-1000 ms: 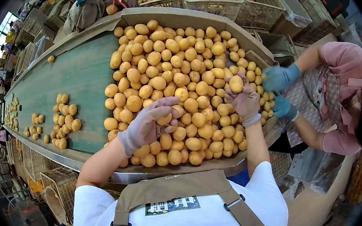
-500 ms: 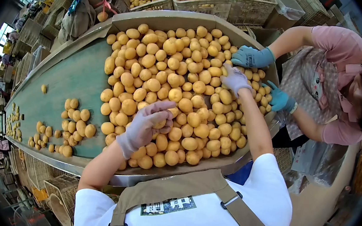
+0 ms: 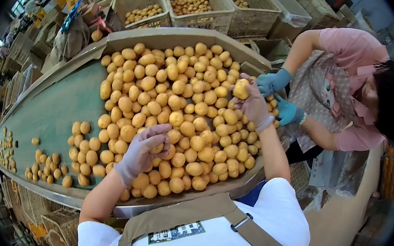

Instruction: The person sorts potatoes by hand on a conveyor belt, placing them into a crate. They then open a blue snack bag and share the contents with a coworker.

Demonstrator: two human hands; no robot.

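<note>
A large heap of yellow potatoes point(image 3: 175, 102) covers the right part of the sorting table. My right hand point(image 3: 255, 107), in a pale purple glove, grips one potato point(image 3: 241, 88) between thumb and fingers, raised over the heap. Nearer to me, my left hand point(image 3: 142, 153), gloved alike, is curled with a potato point(image 3: 156, 148) showing inside its fingers. It hovers above the front of the pile. Part of that potato is hidden by the fingers.
On the left, a green conveyor belt point(image 3: 56, 104) carries loose potatoes. Opposite me on the right, a co-worker's blue-gloved hands point(image 3: 273, 82) are close to my right hand. Plastic crates point(image 3: 197, 18) of potatoes line the far side. A cardboard-lined rim point(image 3: 186, 34) edges the table.
My right hand has lifted off the heap and now shows a potato in its grip. My left hand stays curled. Belt potatoes moved toward the heap; the co-worker's upper hand moved nearer their body.
</note>
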